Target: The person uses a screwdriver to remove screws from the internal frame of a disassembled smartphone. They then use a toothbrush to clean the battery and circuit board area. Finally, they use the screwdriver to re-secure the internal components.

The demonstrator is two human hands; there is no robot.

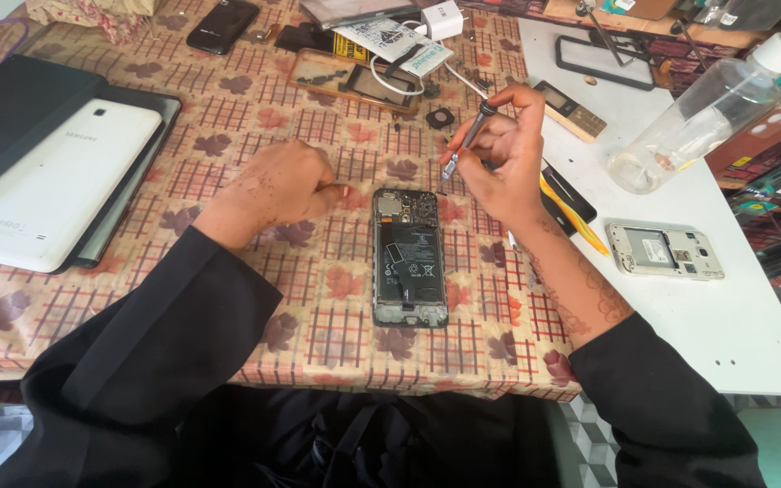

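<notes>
Table: white top on the right side, the rest covered by a checked cloth with a leaf print.

White tablet lies back-up on a dark folio case at far left, well apart from the work.

Clear spray bottle lies tilted at upper right on the bare white part.

Opened phone sits face-down near the cloth's centre, back cover off, battery and board exposed, long axis running away from the person. It lies flat between the two hands.

Second phone, silver, back also off, lies on the white surface to the right, well apart from the opened phone.

Left hand rests on the cloth just left of the opened phone's top end, fingers curled into a loose fist, fingertips pointing at the top left corner. Cannot tell whether they touch the frame. Nothing visible in it.

Right hand hovers just beyond the phone's top right corner, wrist raised, fingers pinched tight around a small screwdriver. The shaft is tilted, cap up and away, tip down near the phone's upper edge; contact with the board cannot be told.

Black frame lies at top right, a small bar phone beside it, and a dark phone at top centre-left.

Small dark lens ring lies on the cloth above the opened phone.
</notes>
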